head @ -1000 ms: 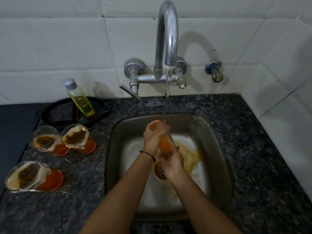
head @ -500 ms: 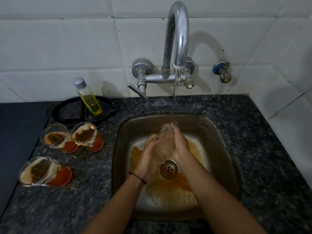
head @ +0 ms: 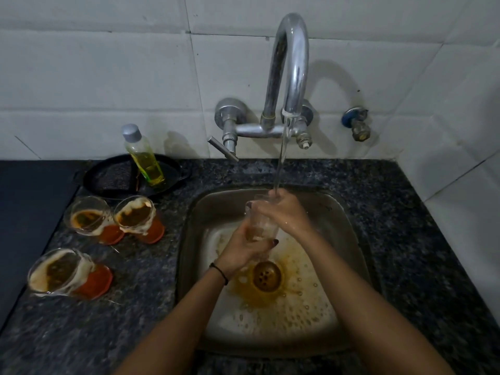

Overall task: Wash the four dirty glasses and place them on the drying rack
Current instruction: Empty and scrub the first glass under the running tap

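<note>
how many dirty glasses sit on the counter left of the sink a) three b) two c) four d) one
a: the far glass and the middle glass sit by the black pan, the near glass closer in, all on the counter; the fourth glass is held under the tap

Faucet (head: 291, 63) overhangs sink (head: 339, 228); three dirty glasses (head: 134, 215) crowd left counter (head: 121, 334).
</note>
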